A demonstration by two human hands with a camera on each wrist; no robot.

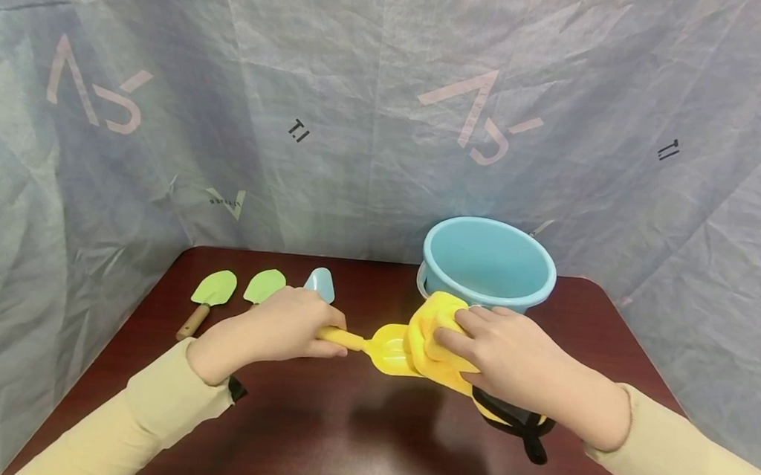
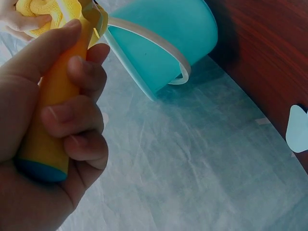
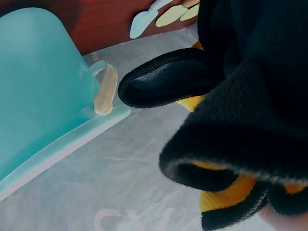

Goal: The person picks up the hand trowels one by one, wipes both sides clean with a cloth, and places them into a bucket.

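Observation:
In the head view my left hand [image 1: 282, 325] grips the handle of a yellow toy shovel [image 1: 386, 351], held level above the table with its blade toward the right. The left wrist view shows my fingers curled round the handle [image 2: 60, 103], whose end is blue. My right hand [image 1: 522, 357] holds a bunched yellow cloth [image 1: 436, 322] against the shovel's blade and covers part of it. The cloth's black side [image 3: 260, 106] hangs loose below the hand and fills much of the right wrist view.
A light blue bucket [image 1: 427, 262] with a pale handle [image 2: 161, 42] stands at the table's back right, just beyond the cloth. At the back left lie two green shovels, one with a wooden handle [image 1: 194, 321], and a light blue shovel [image 1: 322, 283]. Grey sheeting [image 1: 373, 155] surrounds the table [image 1: 311, 441].

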